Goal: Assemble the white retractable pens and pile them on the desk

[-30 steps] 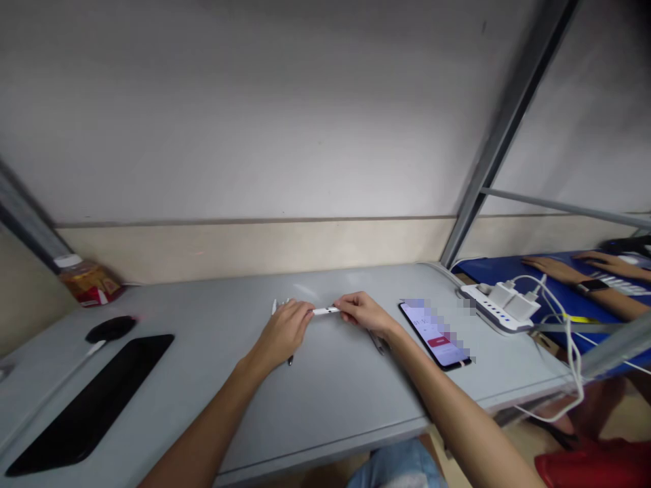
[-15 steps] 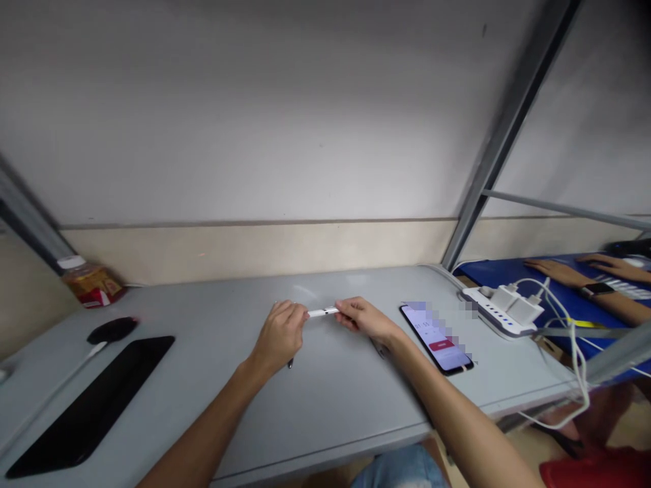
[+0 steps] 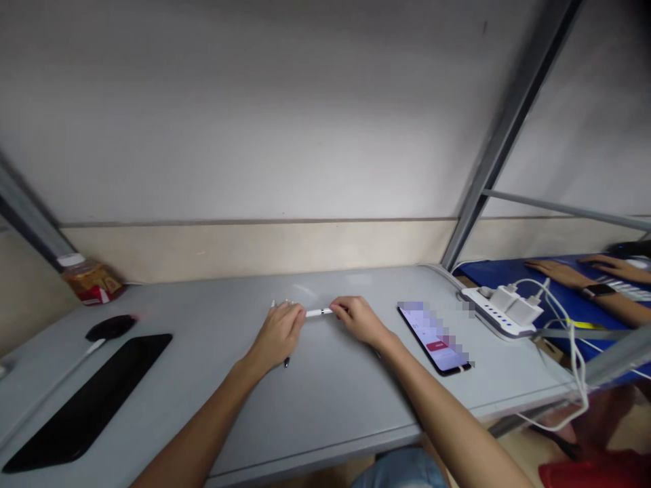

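Between my two hands a slim white pen (image 3: 318, 312) is held level, with a dark band near its right part. My left hand (image 3: 279, 332) is closed round its left end, and my right hand (image 3: 359, 317) pinches its right end. The fingers cover both ends of the pen. Below my left hand the dark tip of a thin object (image 3: 287, 362) pokes out; the rest of it is hidden. Small pale tips show just beyond the left knuckles, too small to name.
On the grey desk (image 3: 325, 400), a lit phone (image 3: 432, 339) lies right of my right hand, near a white power strip (image 3: 496, 313) with plugs and cables. A black slab (image 3: 91, 400), a round black pad (image 3: 110, 328) and a bottle (image 3: 91, 281) are left. Another person's hands (image 3: 559, 271) rest on a blue surface.
My right hand has turned, its knuckles now higher and its fingers curled further over the pen's end. Both hands sit slightly further left in view.
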Demonstrator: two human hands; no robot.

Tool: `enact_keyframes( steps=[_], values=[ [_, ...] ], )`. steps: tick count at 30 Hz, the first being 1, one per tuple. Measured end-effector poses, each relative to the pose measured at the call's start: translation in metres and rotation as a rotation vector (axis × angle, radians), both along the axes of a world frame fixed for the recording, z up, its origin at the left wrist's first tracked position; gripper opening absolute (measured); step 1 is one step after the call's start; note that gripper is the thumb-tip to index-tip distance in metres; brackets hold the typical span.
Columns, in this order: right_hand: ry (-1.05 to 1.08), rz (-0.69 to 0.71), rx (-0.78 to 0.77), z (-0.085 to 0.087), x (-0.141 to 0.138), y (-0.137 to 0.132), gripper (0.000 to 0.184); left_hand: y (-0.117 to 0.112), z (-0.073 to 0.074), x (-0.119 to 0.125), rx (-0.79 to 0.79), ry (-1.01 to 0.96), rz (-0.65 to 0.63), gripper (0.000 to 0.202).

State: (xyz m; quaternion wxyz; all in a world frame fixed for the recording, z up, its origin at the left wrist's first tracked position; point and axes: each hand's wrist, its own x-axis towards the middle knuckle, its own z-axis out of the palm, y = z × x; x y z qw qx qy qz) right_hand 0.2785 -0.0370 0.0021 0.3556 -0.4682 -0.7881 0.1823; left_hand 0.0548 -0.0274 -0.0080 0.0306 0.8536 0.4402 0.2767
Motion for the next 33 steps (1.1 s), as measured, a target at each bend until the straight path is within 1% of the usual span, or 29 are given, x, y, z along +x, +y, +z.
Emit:
enact_keyframes(
  steps=[1,2,4,8,9,12,15,19,21,23,24,26,29,33],
  values=[
    [0.019,-0.002,0.038,0.0,0.0,0.0,0.015,-0.001,0.001,0.0,-0.003,0.007,-0.004,0.031],
    [0.043,0.002,0.072,0.0,0.0,0.0,0.012,-0.002,0.001,0.001,-0.006,0.007,-0.008,0.028],
    [0.068,0.004,0.083,0.001,0.0,0.0,0.021,-0.004,0.002,0.001,-0.011,-0.004,-0.015,0.024],
    [-0.012,-0.025,-0.009,0.003,0.001,-0.001,0.022,-0.005,0.002,0.0,-0.031,-0.031,-0.039,0.023],
    [-0.028,-0.024,0.001,0.002,0.001,-0.001,0.02,-0.005,0.001,0.0,-0.035,-0.03,-0.045,0.022],
    [-0.035,-0.023,0.083,0.001,0.002,-0.001,0.008,-0.004,0.001,0.001,-0.038,-0.007,-0.058,0.022],
    [-0.087,-0.013,0.076,0.0,0.001,-0.003,0.009,-0.004,0.002,0.002,-0.044,0.024,-0.059,0.024],
    [-0.18,0.059,0.033,-0.002,-0.005,-0.006,0.024,-0.005,0.003,0.001,-0.024,0.063,-0.078,0.029],
    [-0.192,0.055,0.049,-0.002,-0.007,-0.006,0.02,-0.004,0.002,0.001,0.002,0.08,-0.063,0.031],
    [-0.204,0.019,0.079,-0.002,-0.009,-0.006,0.012,-0.004,0.001,0.001,0.02,0.095,-0.045,0.032],
    [-0.22,-0.002,0.095,-0.002,-0.009,-0.007,0.01,-0.003,0.0,0.001,0.023,0.099,-0.041,0.032],
    [-0.266,-0.03,0.119,-0.001,-0.009,-0.008,0.015,-0.004,0.001,0.002,0.02,0.1,-0.046,0.033],
    [-0.314,-0.019,0.147,0.001,-0.009,-0.011,0.024,-0.005,0.003,0.004,0.003,0.095,-0.042,0.033],
    [-0.353,0.026,0.175,0.002,-0.012,-0.013,0.025,-0.009,0.005,0.004,-0.009,0.095,-0.006,0.032]
  ],
)
